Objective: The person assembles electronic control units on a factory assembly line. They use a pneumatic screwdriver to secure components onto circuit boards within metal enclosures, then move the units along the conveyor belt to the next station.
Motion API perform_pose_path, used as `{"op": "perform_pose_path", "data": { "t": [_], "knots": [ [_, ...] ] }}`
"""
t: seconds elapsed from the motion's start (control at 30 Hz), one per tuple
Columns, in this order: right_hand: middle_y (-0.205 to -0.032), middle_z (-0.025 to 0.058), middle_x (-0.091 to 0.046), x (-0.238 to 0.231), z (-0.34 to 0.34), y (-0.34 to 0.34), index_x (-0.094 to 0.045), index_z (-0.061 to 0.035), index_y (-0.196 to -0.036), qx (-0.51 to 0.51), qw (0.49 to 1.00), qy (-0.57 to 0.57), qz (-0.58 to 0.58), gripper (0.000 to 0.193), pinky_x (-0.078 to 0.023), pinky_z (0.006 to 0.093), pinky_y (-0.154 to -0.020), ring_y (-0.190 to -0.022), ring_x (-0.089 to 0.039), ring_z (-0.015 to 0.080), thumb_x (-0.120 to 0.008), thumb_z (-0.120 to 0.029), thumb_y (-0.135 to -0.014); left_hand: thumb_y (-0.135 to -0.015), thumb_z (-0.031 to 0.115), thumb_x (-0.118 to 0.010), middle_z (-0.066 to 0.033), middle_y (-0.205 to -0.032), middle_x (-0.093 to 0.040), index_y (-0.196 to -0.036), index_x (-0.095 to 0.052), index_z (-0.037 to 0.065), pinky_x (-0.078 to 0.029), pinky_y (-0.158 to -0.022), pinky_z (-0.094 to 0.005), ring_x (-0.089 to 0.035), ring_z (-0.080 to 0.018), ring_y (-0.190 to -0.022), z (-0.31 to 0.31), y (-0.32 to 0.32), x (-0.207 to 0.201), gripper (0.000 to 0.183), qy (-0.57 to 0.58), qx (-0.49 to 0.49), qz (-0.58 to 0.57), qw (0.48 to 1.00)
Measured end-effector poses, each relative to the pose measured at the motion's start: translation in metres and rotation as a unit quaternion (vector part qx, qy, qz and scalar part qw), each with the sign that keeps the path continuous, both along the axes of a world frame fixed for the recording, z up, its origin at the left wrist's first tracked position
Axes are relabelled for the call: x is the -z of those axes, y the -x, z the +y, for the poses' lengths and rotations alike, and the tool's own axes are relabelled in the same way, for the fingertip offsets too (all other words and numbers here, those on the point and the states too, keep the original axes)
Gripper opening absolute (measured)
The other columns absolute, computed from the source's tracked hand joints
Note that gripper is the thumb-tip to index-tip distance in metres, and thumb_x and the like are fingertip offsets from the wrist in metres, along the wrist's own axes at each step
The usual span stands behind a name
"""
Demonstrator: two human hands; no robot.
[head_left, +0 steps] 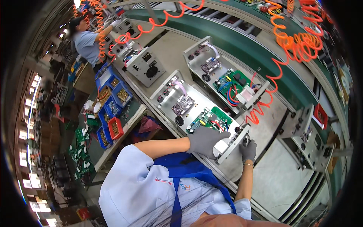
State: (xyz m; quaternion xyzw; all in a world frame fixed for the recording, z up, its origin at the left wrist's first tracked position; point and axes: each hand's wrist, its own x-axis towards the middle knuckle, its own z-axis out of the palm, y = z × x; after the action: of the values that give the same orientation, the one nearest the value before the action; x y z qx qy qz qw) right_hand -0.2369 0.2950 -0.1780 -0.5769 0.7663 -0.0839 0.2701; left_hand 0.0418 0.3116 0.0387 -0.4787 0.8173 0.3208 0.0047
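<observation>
The metal chassis (200, 100) lay nearest you; your left hand (206, 142), thumb spread, was beside its white block (222, 145), your right hand (248, 150) curled at its right panel (231, 148). Any grip, I could not tell.

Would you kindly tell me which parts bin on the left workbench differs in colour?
The red bin is the one; the bins grouped around it are blue.

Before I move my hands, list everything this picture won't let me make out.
Head view:
- What lies under the left hand: covered by the hand itself.
- What the right hand's fingers touch at the metal panel: too small and dark.
- Kind of small parts in the red bin: too small.
- Upper ends of the orange hoses: cut off by the top edge.
</observation>
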Motion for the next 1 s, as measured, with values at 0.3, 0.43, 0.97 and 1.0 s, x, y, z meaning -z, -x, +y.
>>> {"op": "perform_pose_path", "data": {
  "t": [0.3,0.43,0.97,1.0],
  "knots": [
    [-0.102,0.0204,-0.060,-0.001,-0.012,-0.040,-0.057,-0.0012,-0.105,-0.093,0.995,-0.010,-0.047,0.045,-0.050,0.0468,-0.080,-0.095,-0.060,0.0380,-0.073,-0.028,-0.073,-0.053,0.034,-0.083,-0.0155,-0.102,-0.067,-0.129,-0.049,0.012,-0.053,-0.075,-0.0412,-0.067,-0.0332,-0.090,-0.012,-0.025,0.001,0.087,0.026,-0.004,0.034,0.999],
    [-0.105,0.0199,-0.059,0.046,-0.038,-0.078,-0.058,-0.0039,-0.102,0.053,0.997,0.027,-0.044,0.044,-0.054,0.0446,-0.080,-0.095,-0.063,0.0359,-0.076,-0.027,-0.069,-0.048,0.029,-0.084,-0.0169,-0.098,-0.068,-0.131,-0.049,0.010,-0.054,-0.077,-0.0404,-0.067,-0.0345,-0.089,-0.015,-0.032,0.004,0.092,0.034,-0.037,0.018,0.999],
    [-0.127,0.0150,-0.054,-0.037,0.073,0.077,-0.044,-0.0114,-0.134,0.194,0.967,0.162,-0.037,0.066,-0.050,0.0433,-0.087,-0.102,-0.060,0.0357,-0.065,-0.046,-0.082,-0.060,0.024,-0.082,-0.0159,-0.089,-0.064,-0.147,-0.027,0.007,-0.053,-0.070,-0.0360,-0.065,-0.0270,-0.081,-0.030,-0.075,-0.010,0.105,-0.033,-0.028,0.057,0.997],
    [-0.125,0.0118,-0.055,-0.045,0.083,0.112,-0.043,-0.0103,-0.135,0.250,0.951,0.160,-0.079,0.067,-0.052,0.0397,-0.080,-0.093,-0.064,0.0274,-0.070,-0.041,-0.081,-0.064,0.022,-0.080,-0.0133,-0.085,-0.062,-0.148,-0.027,0.006,-0.052,-0.069,-0.0338,-0.063,-0.0228,-0.079,-0.030,-0.080,-0.032,0.100,-0.032,-0.053,0.036,0.997]
  ]
}}
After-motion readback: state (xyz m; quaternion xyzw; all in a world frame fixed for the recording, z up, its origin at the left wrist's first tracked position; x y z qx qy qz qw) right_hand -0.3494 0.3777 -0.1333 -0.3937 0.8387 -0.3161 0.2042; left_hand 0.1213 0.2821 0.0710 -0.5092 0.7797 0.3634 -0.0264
